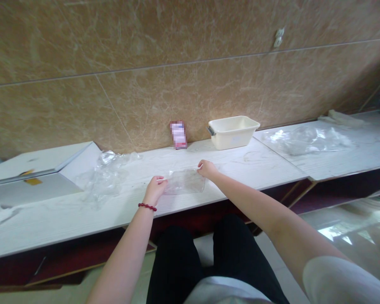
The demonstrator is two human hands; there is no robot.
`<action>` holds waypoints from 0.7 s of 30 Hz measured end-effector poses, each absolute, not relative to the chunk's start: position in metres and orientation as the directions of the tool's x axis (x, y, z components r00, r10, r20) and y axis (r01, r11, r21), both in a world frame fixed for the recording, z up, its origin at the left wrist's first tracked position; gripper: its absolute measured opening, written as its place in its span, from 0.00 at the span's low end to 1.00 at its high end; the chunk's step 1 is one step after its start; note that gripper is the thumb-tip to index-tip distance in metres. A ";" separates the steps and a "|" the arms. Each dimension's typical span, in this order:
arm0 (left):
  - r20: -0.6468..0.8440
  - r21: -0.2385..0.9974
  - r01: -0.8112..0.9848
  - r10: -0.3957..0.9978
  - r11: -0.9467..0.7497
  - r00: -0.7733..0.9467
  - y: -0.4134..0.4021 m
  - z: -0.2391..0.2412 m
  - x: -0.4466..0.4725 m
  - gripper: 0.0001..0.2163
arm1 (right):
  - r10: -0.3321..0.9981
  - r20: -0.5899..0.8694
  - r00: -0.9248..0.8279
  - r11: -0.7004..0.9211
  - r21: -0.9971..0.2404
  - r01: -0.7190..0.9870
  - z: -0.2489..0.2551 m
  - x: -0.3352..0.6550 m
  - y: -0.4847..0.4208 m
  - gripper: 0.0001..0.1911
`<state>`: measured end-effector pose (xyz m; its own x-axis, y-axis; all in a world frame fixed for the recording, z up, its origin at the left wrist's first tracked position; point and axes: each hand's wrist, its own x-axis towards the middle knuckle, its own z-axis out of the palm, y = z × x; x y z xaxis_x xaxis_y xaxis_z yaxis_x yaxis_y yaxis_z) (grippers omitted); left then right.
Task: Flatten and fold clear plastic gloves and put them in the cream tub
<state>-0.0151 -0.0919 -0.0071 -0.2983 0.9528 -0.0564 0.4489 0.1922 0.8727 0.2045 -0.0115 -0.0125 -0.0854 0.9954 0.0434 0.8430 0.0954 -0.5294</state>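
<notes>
While crumpled plastic (109,173) lies at the left, the left hand (155,190) pinches 1 end of a clear bag (185,182) lying flat on the counter (66,215). The right hand (207,169) pinches its other end. Behind them stand a pack (178,135) against the wall (177,63) and a tub (232,131); more plastic (307,141) lies far right.

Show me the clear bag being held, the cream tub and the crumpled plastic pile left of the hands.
clear bag (185,182): head view, middle of its flat face.
cream tub (232,141): head view, front wall.
crumpled plastic pile (106,175): head view, centre of the heap.
</notes>
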 end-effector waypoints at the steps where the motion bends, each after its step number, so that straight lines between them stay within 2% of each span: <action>1: -0.042 0.876 0.450 0.958 0.172 -0.284 -0.097 -0.007 -0.018 0.16 | 0.996 0.042 -0.084 0.093 -0.531 0.842 -0.012 0.205 -0.012 0.12; 8: -0.064 0.893 0.438 0.992 0.105 -0.107 -0.120 -0.008 -0.027 0.21 | 0.996 0.047 -0.072 0.086 -0.534 0.841 -0.010 0.208 -0.013 0.10; 12: -0.009 0.891 0.453 1.000 0.020 -0.027 -0.117 -0.008 -0.022 0.21 | 0.996 0.052 -0.068 0.085 -0.531 0.843 -0.012 0.207 -0.011 0.09; 21: -0.015 0.821 0.570 0.999 0.031 -0.032 -0.110 -0.010 -0.016 0.16 | 0.998 0.010 -0.062 0.057 -0.549 0.834 -0.013 0.208 -0.005 0.10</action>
